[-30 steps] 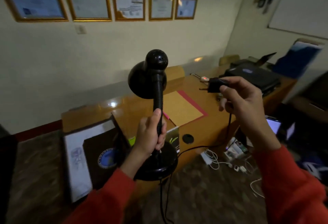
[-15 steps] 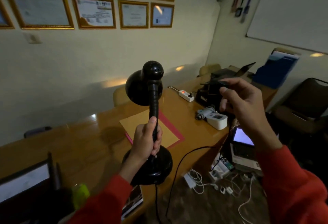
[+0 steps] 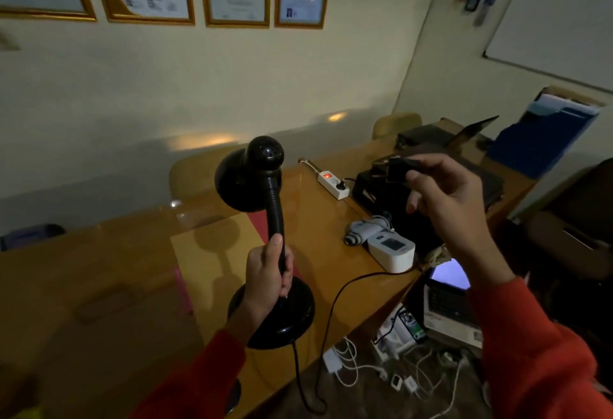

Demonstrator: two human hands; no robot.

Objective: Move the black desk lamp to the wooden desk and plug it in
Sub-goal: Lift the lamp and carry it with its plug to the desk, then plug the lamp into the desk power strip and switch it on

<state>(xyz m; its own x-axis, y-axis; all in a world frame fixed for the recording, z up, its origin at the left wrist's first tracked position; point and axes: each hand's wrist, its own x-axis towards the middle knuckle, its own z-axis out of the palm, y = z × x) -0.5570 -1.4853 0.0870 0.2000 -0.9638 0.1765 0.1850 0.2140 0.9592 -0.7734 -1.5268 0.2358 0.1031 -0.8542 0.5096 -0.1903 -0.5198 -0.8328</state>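
My left hand grips the flexible neck of the black desk lamp, held upright over the wooden desk; whether its round base touches the desk near the front edge I cannot tell. My right hand holds the lamp's black plug raised above the desk's right part. The lamp's black cord runs from the base down over the desk edge and back up toward my right hand. A white power strip with a red light lies on the desk beyond the lamp, left of the plug.
A white device with a grey coiled part sits on the desk's right side. A black printer stands behind it. A lit laptop and tangled white chargers lie on the floor. A yellow folder lies under the lamp.
I have come closer to the desk, and the view has shifted right. The lamp has come down over the desk near its front edge. The plug has stayed raised in my right hand.
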